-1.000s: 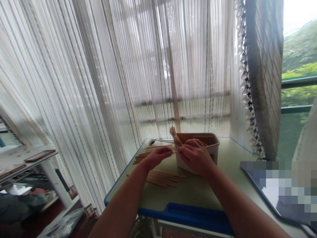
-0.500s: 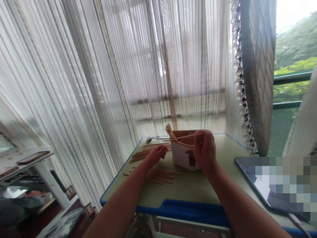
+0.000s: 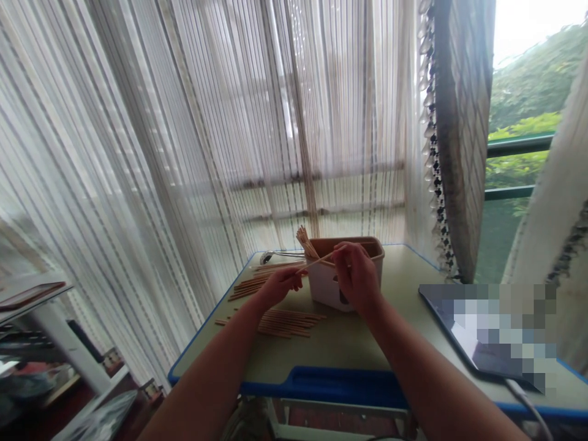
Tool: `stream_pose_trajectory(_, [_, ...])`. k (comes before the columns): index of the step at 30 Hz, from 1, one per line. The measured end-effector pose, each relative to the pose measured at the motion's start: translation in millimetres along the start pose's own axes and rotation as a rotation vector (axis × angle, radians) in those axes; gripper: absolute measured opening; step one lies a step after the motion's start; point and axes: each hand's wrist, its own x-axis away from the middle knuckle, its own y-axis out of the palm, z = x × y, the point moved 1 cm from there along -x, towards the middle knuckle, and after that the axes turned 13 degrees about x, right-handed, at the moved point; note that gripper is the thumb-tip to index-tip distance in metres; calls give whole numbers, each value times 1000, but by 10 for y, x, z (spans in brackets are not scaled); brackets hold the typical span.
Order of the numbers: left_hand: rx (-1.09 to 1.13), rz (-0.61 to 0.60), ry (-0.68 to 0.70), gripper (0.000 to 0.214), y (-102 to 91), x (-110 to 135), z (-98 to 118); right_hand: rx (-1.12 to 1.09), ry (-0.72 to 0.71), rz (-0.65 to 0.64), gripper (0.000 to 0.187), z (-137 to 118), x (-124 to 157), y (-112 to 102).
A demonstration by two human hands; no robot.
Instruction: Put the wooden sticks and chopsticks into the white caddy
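Head view on my monitor put the white box (image 3: 323,288) at the middle of my work, standing on the blue-edged table (image 3: 349,349). At its front rim, I had one thin stick (image 3: 316,263) pinched in the fingers of the right hand (image 3: 356,266), slanting down toward the left. The left hand (image 3: 281,285), just left of the box, had its fingers curled at the stick's lower end; whether they gripped it, I could not tell. A stick bundle (image 3: 304,237) leaned out of the box's left corner. Loose sticks (image 3: 250,286) lay left of the box, a second row (image 3: 289,321) nearer me, and a tablet (image 3: 468,331) well to its right.
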Motion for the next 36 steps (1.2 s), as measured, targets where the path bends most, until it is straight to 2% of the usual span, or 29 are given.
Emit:
stream_pose_trajectory(4, [-49,1,20,47,-7,-8,-24,-26,-39,-130,11,-62,21,46])
stream_pose_trajectory(6, [-78,13,27,44,-21,-19,-70,-48,-16,-100,10,-74,37,52])
stream_pose_trajectory(9, [-150,54,-3,42,-54,-43,-166,-148,102,82,6,-42,33,31])
stream_pose_trajectory(14, [-317,89,-66,30,-97,-91,-276,-401,559,479,16,127,-64,-2])
stream_pose_trajectory(17, [-372,95,-60,27,-125,-123,-319,-402,664,558,18,200,-112,17])
stream_pose_trajectory(22, [-395,76,-46,42,-203,-154,-379,-257,508,634,16,202,-147,27])
stream_pose_trajectory(24, [-409,73,-53,44,-222,-155,-381,-226,486,624,15,197,-157,19])
stream_pose_trajectory(27, [-426,72,-61,43,-230,-153,-370,-151,441,507,12,193,-144,34])
stream_pose_trajectory(30, [-430,74,-63,41,-238,-147,-369,-73,331,286,10,169,-81,105])
stream_pose_trajectory(32, [-429,71,-56,40,-250,-142,-374,-53,262,186,10,135,-33,151])
stream_pose_trajectory(34, [-428,69,-50,39,-262,-135,-377,-27,199,189,10,94,-12,159])
stream_pose_trajectory(36, [-430,65,-52,39,-266,-127,-371,38,147,251,9,59,-30,122])
